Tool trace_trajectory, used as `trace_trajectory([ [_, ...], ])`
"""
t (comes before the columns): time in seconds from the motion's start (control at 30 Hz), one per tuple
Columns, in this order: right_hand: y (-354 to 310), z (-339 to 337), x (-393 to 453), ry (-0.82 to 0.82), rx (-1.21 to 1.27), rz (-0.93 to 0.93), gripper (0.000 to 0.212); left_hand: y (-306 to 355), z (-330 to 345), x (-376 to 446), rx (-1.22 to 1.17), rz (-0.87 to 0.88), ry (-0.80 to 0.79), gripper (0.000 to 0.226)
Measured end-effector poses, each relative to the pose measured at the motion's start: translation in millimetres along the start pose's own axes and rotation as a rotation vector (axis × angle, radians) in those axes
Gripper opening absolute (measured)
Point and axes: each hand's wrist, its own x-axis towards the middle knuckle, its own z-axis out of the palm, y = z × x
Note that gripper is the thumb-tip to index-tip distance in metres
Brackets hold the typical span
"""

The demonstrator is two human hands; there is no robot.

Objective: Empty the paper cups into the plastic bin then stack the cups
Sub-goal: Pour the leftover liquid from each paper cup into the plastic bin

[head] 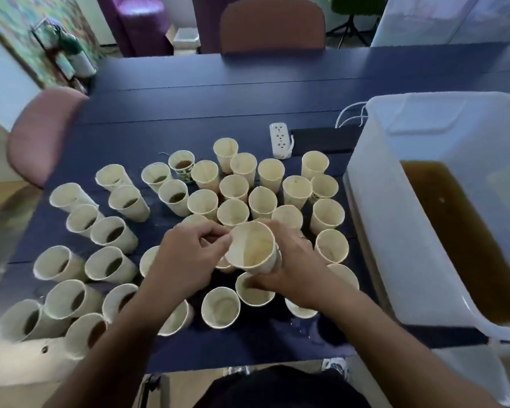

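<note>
Hands: right hand [295, 269] wraps tapered paper cup [252, 248]; left hand [186, 260] pinches its thin rim.

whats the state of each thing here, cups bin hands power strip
held cup: empty, lifted, gripped by the right hand, left hand pinching its rim
left cups: upright, brown liquid still inside
right cups: upright, look emptied, unstacked
plastic bin: open, tilted, holding brown liquid
power strip: flat on the table, nothing plugged in

Cream paper cups [253, 252]; navy table [218, 92]; translucent white bin [374, 178], brown liquid [454, 231].
</note>
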Motion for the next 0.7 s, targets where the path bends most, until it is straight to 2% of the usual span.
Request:
trace_trajectory([
  [0.13,-11.5,12.7,28.7,-0.23,0.049,-0.065,0.089,-33.8,-42.7,8.4,0.108,-0.058,0.157,0.007],
  [0.2,-15.8,17.8,50.5,-0.231,0.057,-0.067,0.075,-49.8,-65.2,20.1,0.189,-0.082,0.249,0.011],
  [0.3,-25.9,28.0,87.5,-0.146,0.06,-0.052,0.047,-74.2,-90.7,43.4,0.334,-0.129,0.313,0.015],
  [0.37,-34.4,36.4,113.0,-0.08,0.009,-0.043,0.035,-89.8,-99.7,61.0,0.434,-0.162,0.29,0.017],
  [0.5,-47.4,52.9,160.1,0.059,-0.152,-0.042,0.025,-123.0,-99.1,93.6,0.56,-0.286,0.141,0.017],
  [0.7,-58.0,79.8,209.3,0.017,-0.412,-0.005,0.032,-154.6,-83.7,113.6,0.607,-0.371,-0.003,0.013],
])
